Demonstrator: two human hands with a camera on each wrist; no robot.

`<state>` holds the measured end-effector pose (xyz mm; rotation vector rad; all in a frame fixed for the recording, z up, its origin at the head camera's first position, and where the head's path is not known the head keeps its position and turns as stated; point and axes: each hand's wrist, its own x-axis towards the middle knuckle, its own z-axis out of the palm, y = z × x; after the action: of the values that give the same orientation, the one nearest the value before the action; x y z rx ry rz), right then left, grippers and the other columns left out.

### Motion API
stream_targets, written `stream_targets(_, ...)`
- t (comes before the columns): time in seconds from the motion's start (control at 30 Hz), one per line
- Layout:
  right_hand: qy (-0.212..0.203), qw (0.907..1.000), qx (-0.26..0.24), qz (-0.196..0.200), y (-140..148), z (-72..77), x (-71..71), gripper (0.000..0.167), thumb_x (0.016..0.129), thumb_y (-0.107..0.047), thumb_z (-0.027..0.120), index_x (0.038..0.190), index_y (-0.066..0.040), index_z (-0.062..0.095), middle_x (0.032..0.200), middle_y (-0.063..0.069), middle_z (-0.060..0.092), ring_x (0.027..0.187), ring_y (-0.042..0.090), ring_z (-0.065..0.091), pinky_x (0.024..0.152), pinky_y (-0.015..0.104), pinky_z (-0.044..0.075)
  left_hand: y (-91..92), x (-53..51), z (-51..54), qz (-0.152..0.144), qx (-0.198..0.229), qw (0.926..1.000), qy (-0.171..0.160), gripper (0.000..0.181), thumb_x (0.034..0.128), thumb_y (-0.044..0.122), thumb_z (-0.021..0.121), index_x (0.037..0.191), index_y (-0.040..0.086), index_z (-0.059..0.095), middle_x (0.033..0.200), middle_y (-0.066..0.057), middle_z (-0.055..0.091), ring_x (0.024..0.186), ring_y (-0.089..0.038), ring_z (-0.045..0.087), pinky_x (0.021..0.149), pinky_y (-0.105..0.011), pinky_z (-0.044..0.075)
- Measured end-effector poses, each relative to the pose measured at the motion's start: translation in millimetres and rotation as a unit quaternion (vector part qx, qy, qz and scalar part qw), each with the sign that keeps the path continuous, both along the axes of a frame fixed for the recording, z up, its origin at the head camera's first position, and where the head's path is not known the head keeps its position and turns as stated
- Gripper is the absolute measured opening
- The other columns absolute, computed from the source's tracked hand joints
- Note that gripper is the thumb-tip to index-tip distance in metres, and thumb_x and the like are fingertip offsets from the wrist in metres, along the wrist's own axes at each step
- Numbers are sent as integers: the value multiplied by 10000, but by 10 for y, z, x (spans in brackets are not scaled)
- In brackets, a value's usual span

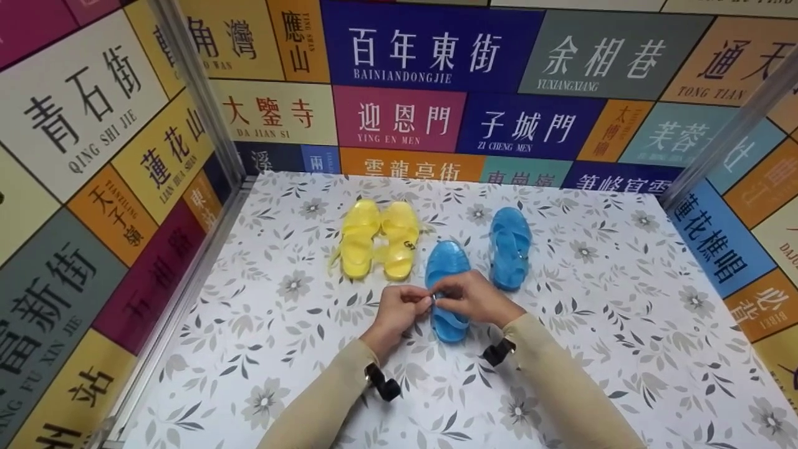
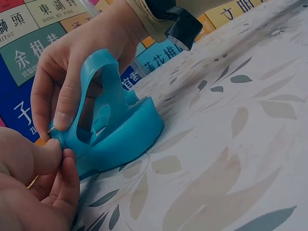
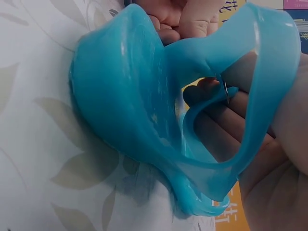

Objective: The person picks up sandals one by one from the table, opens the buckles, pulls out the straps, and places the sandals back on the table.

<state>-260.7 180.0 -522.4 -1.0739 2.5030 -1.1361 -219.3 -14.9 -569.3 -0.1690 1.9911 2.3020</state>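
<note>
A blue jelly sandal [image 1: 447, 259] rests sole-down on the patterned table, with both hands at its left side. Between thumb and fingers, my left hand [image 1: 399, 313] pinches the end of the sandal's strap. My right hand [image 1: 477, 298] grips the same strap close by, at a small metal buckle [image 3: 225, 90]. In the left wrist view, the fingertips of the left hand [image 2: 36, 178] and right hand [image 2: 79, 79] nearly meet at the strap. Fingers partly cover the buckle, so whether the strap is threaded through it cannot be told.
Another blue sandal [image 1: 510, 248] lies behind and right of the hands. A pair of yellow sandals [image 1: 358, 240] stands side by side at the back left. Sign-printed panels [image 1: 399, 118] enclose the white floral tabletop [image 1: 268, 349], with metal posts [image 1: 215, 100] at the corners.
</note>
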Motion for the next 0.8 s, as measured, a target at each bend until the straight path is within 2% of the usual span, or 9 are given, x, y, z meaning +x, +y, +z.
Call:
stream_targets(0.2, -181, 9995, -257, 61, 43, -29, 2, 206, 973, -155, 765, 1172, -115, 796, 1110, 7, 791, 993, 174, 736, 886, 325, 597, 26, -1, -19, 98, -1, 9999, -106, 112, 900, -99, 741, 986, -46, 792, 874, -123, 770, 738, -101, 692, 687, -210, 585)
stream_targets(0.5, -120, 9997, -197, -106, 29, -24, -22, 193, 962, -144, 776, 1153, -125, 799, 1095, -8, 789, 960, 139, 724, 852, 286, 592, 35, -29, 60, 269, -58, 9996, -97, 115, 867, -57, 802, 976, -22, 811, 844, -63, 779, 748, -101, 707, 693, -206, 588)
stream_targets(0.63, -128, 9996, -223, -98, 35, -44, -25, 184, 966, -147, 773, 1148, -135, 801, 1092, -11, 788, 948, 133, 716, 844, 281, 587, -2, -32, 57, 105, 91, 9999, 15, 141, 865, -58, 807, 1005, -50, 797, 851, -92, 785, 750, -110, 724, 716, -228, 611)
stream_targets(0.8, -23, 9997, -226, 24, 26, -75, -3, 179, 975, -155, 765, 1147, -115, 795, 1100, -7, 788, 988, 142, 728, 880, 322, 599, -57, 8, 34, -191, 336, 9990, -211, 130, 897, -63, 775, 1026, -79, 762, 828, -74, 762, 739, -131, 723, 727, -271, 628)
